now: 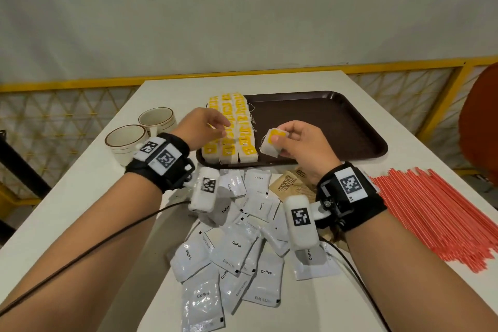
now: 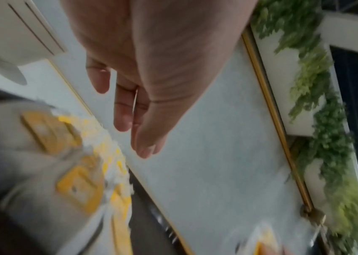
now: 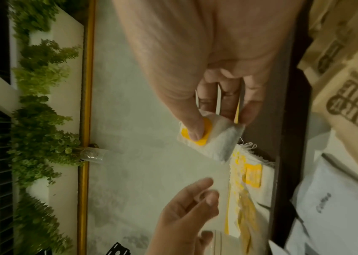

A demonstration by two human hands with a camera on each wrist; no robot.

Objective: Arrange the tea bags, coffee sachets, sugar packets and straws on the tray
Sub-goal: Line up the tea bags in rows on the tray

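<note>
The right hand point(image 1: 301, 143) pinched a soft white paper tea bag with a yellow tag point(image 1: 272, 143), thumb pressed on the tag, and held it above the near edge of the dark brown moulded plastic tray point(image 1: 336, 121). The left hand point(image 1: 202, 127) hovered over the rows of white-and-yellow tea bags point(image 1: 231, 127) lined up at the tray's left end; its grip was loose, fingers slack and holding nothing.

The likeliest slip, as I judged it, was the limp bag folding or its thin string snagging on a neighbour, which would pull the neat rows askew. The left hand could also nudge them, since they were light and merely overlapped.

The glossy grey foil coffee sachets point(image 1: 237, 248) lay heaped on the white worktop point(image 1: 80, 197), slick enough to slide. Brown kraft-paper sugar packets point(image 1: 288, 183) sat just below the tray, and thin red plastic straws point(image 1: 436, 213) fanned out to the right.
</note>
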